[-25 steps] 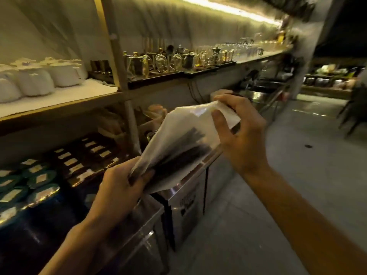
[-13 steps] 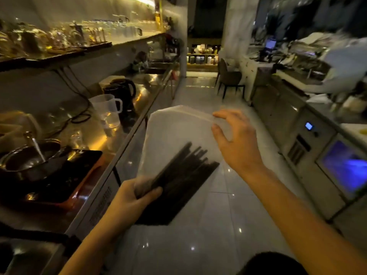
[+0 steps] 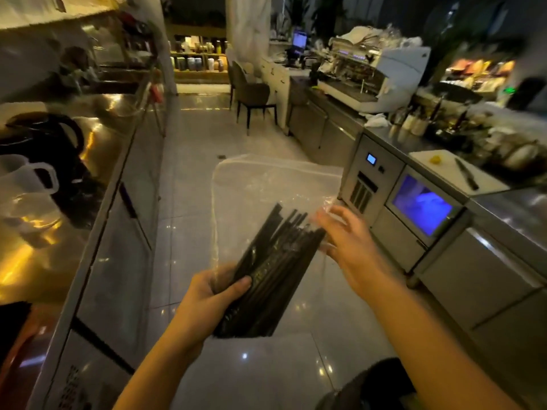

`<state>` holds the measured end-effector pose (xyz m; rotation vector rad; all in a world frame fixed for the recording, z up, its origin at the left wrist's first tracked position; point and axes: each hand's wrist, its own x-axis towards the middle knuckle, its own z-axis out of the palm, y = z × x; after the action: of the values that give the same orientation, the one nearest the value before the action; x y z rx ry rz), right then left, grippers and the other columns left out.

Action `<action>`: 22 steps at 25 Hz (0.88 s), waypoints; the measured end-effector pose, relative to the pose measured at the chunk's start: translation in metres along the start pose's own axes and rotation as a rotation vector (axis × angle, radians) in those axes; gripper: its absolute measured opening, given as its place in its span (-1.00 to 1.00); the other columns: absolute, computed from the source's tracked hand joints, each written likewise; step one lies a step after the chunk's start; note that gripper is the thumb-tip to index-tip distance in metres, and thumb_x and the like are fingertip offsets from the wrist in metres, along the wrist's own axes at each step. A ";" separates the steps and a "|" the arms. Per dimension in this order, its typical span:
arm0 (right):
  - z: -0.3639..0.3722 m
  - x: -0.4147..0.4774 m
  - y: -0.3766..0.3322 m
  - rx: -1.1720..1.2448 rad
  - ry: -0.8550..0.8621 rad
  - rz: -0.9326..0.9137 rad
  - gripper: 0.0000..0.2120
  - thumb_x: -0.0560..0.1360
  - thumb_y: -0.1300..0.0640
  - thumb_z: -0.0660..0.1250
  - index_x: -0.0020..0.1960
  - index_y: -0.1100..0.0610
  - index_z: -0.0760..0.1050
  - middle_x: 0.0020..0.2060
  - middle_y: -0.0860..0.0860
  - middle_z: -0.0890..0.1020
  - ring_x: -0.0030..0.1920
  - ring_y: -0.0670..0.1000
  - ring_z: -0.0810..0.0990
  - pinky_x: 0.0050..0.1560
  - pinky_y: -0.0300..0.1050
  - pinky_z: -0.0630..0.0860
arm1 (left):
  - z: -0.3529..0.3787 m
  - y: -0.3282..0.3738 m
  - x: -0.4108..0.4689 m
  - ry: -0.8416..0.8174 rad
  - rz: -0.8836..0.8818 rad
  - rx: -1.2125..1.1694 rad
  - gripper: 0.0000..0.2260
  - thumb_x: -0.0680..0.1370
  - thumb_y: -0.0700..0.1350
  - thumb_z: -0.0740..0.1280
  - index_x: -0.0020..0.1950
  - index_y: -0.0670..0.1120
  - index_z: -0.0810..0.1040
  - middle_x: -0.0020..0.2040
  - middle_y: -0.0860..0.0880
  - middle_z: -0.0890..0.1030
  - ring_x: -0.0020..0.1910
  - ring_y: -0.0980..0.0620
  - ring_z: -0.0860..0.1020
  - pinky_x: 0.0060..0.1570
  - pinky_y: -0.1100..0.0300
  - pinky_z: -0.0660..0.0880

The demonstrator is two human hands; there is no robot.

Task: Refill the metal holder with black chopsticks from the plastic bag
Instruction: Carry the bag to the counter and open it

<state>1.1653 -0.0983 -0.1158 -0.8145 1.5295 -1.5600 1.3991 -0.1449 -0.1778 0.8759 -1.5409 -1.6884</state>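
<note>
Gripping the chopsticks [image 3: 275,261] low through the bag [image 3: 266,184], the left hand [image 3: 213,294] holds everything above the floor [image 3: 192,173]. The right hand [image 3: 349,244] is open, fingers spread, just beside the fanned tips. Holder not in view. Likely risks: slick plastic lets the bundle slide in a one-hand grip, the floppy bag mouth blocks the right hand's reach, loose sticks spill to the floor.

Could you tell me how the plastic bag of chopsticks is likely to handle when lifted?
The plastic bag looks thin and crinkled, so its empty top could easily fold over. The black chopsticks sit loose with uneven ends, so they may slide out if tipped. The left hand grips them through film, which is likely slippery.
</note>
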 end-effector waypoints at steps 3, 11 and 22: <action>-0.012 0.008 0.014 0.024 -0.068 0.029 -0.68 0.40 0.04 0.36 0.12 0.10 0.53 -0.03 0.03 0.71 0.02 0.01 0.69 -0.02 -0.07 0.63 | 0.006 -0.004 0.045 -0.072 -0.066 -0.061 -0.79 0.55 -0.26 0.31 0.16 -0.16 0.62 0.01 -0.16 0.71 0.02 -0.10 0.68 -0.12 0.23 0.59; -0.107 0.093 0.035 0.022 0.217 -0.047 -0.76 0.52 0.17 0.31 0.18 0.16 0.51 0.00 0.09 0.71 0.04 0.08 0.68 0.04 0.09 0.62 | 0.095 -0.020 0.181 -0.303 -0.213 -0.082 -0.77 0.53 -0.19 0.34 0.18 -0.15 0.60 0.04 -0.18 0.70 0.05 -0.14 0.67 -0.07 0.16 0.61; -0.274 0.212 0.004 0.060 0.561 -0.160 -0.81 0.53 0.23 0.32 0.14 0.20 0.52 -0.06 0.07 0.71 -0.03 0.02 0.70 -0.14 -0.13 0.65 | 0.269 -0.002 0.375 -0.591 -0.200 0.018 -0.71 0.51 -0.17 0.35 0.24 -0.11 0.57 0.09 -0.14 0.69 0.10 -0.11 0.65 0.07 0.03 0.59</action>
<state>0.8249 -0.1487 -0.1549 -0.4918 1.8248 -2.0623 0.9698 -0.3140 -0.1732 0.5756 -1.8937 -2.2169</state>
